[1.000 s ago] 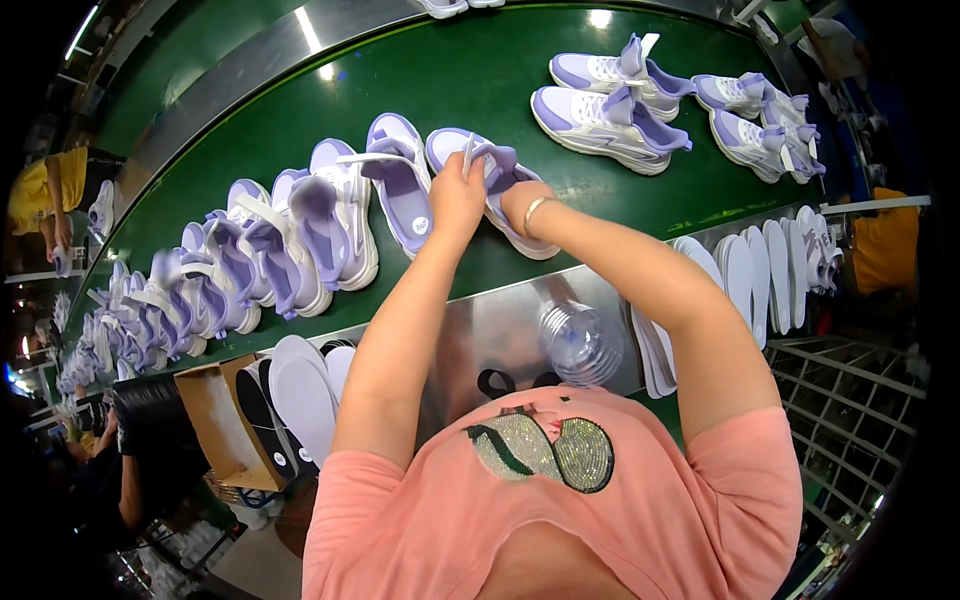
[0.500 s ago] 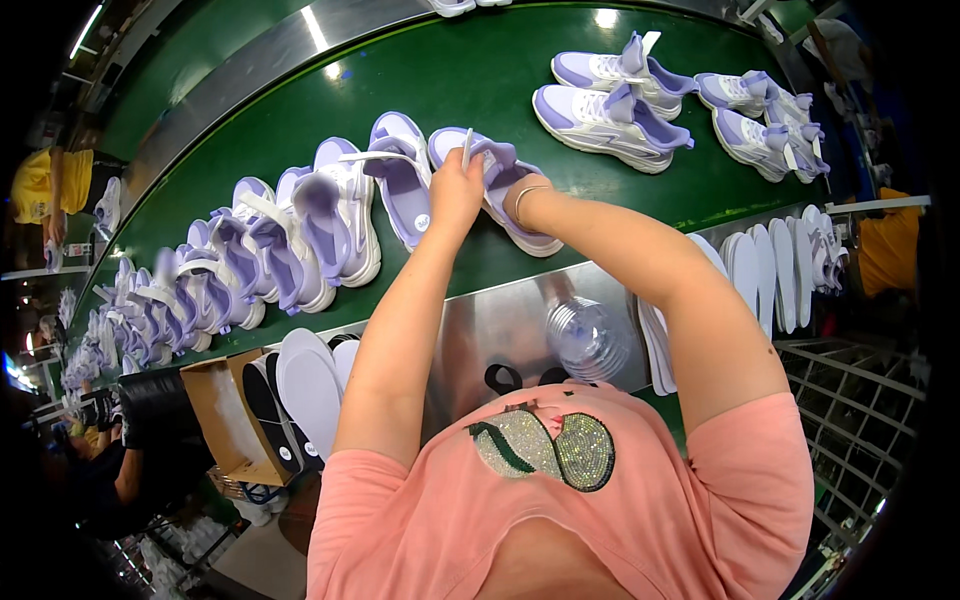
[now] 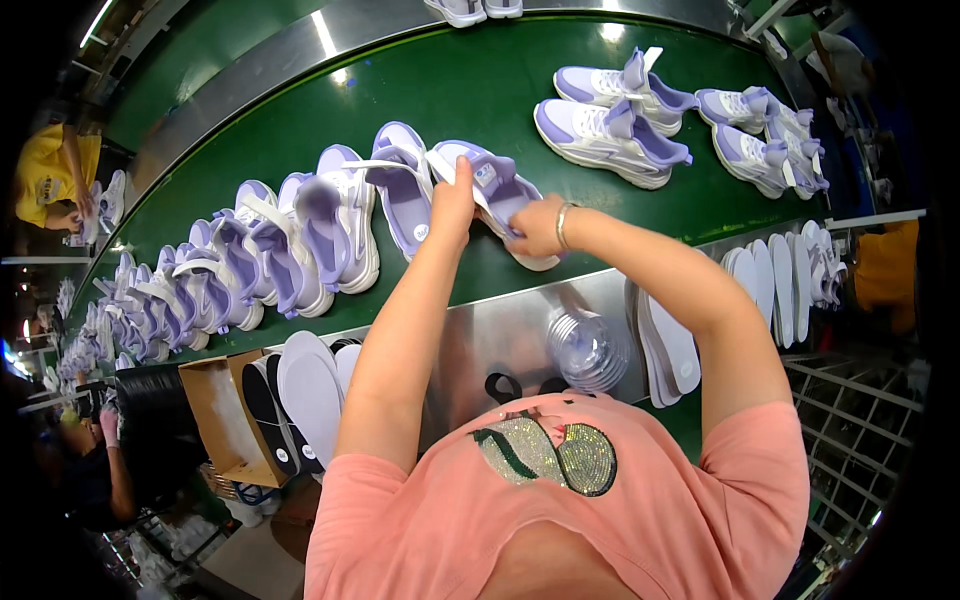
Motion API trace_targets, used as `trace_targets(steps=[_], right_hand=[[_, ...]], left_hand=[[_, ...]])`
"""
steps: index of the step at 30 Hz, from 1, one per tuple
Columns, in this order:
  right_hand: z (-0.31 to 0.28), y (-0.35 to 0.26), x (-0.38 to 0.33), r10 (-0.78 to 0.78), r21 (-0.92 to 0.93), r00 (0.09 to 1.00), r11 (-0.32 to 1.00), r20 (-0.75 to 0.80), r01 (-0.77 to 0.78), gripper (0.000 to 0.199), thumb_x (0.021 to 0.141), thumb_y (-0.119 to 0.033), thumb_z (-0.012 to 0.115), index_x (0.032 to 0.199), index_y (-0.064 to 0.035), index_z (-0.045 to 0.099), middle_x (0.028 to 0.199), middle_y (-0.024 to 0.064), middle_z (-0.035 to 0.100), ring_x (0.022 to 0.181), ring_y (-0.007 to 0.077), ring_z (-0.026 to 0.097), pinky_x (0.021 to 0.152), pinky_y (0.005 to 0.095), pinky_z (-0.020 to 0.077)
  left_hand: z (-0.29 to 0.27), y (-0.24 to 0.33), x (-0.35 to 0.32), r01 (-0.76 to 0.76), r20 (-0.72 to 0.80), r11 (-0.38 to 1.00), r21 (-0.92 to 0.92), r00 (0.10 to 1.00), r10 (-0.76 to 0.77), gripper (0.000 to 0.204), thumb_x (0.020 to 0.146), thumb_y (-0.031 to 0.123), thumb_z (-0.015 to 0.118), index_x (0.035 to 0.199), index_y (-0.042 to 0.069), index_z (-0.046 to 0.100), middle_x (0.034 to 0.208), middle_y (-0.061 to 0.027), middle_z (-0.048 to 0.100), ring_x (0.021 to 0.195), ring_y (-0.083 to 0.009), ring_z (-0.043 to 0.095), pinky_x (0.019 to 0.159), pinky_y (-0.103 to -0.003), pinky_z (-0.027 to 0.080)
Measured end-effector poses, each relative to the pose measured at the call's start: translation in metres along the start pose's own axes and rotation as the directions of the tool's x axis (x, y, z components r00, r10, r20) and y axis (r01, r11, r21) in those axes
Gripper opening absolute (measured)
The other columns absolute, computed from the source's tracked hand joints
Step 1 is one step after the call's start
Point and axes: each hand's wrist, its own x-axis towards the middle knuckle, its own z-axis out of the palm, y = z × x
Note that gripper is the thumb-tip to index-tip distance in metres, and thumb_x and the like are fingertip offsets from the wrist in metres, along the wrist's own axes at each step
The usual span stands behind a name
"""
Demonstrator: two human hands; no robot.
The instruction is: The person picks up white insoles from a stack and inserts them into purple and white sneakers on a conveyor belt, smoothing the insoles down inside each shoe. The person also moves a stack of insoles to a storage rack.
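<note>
Looking down from the head camera: both hands meet on one lilac shoe [image 3: 495,195] lying on the green belt [image 3: 480,90], straight ahead of the person. Its long axis runs from upper left, by the left hand [image 3: 452,200], to lower right, under the right hand [image 3: 537,226]. Left fingers pinch its near-left rim; right fingers press closed on its lining. More shoes [image 3: 330,230] trail off leftward. Insoles [image 3: 310,385] stand nearer the body.

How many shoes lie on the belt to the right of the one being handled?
4: two shoes side by side upper centre, two more at the right edge, partly overlapping, so another may be hidden there. The handled shoe is under both hands.
</note>
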Motion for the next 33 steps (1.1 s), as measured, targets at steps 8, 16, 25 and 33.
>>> trace_targets(steps=[8, 16, 25, 33], right_hand=[[0.002, 0.02, 0.035, -0.21, -0.197, 0.534, 0.977, -0.819, 0.082, 0.016, 0.074, -0.015, 0.053, 0.089, -0.0106, 0.055, 0.081, 0.0056, 0.057, 0.078, 0.0216, 0.054, 0.065, 0.0349, 0.0434], [0.012, 0.026, -0.074, -0.018, 0.585, 0.8, 0.672, -0.6, 0.454, 0.015, 0.076, -0.015, 0.058, 0.082, -0.0014, 0.059, 0.071, 0.0081, 0.058, 0.065, 0.0154, 0.054, 0.06, 0.0271, 0.043], [0.113, 0.008, -0.177, -0.202, -0.059, 0.923, 0.979, -0.327, 0.194, 0.009, 0.066, -0.018, 0.057, 0.072, -0.0109, 0.057, 0.068, 0.0084, 0.058, 0.066, 0.0242, 0.057, 0.053, 0.0355, 0.0456], [0.052, 0.125, -0.139, 0.141, 0.138, 0.545, 0.989, -0.826, -0.046, 0.018, 0.07, -0.02, 0.059, 0.083, -0.0087, 0.059, 0.078, 0.0099, 0.055, 0.076, 0.0273, 0.052, 0.067, 0.0388, 0.0423]], left_hand=[[0.003, -0.002, 0.011, 0.065, 0.054, 0.998, 0.017, 0.996, -0.066, 0.052, 0.082, 0.054, 0.039, 0.084, 0.004, 0.053, 0.069, -0.0052, 0.054, 0.059, -0.0148, 0.05, 0.047, -0.028, 0.039], [0.018, -0.025, 0.004, -0.463, -0.051, 0.862, 0.207, 0.875, 0.482, 0.05, 0.074, 0.041, 0.06, 0.095, -0.004, 0.052, 0.086, -0.0171, 0.056, 0.078, -0.0267, 0.055, 0.069, -0.037, 0.043], [0.0, -0.005, 0.015, -0.55, -0.022, 0.525, 0.649, 0.677, 0.736, 0.049, 0.067, -0.006, 0.044, 0.115, -0.007, 0.036, 0.109, -0.0244, 0.047, 0.103, -0.037, 0.044, 0.092, -0.037, 0.033], [0.01, 0.013, -0.052, -0.679, 0.166, 0.26, 0.687, 0.495, 0.853, 0.04, 0.068, 0.005, 0.055, 0.107, 0.0, 0.046, 0.102, -0.0167, 0.051, 0.099, -0.0336, 0.046, 0.086, -0.04, 0.034]])
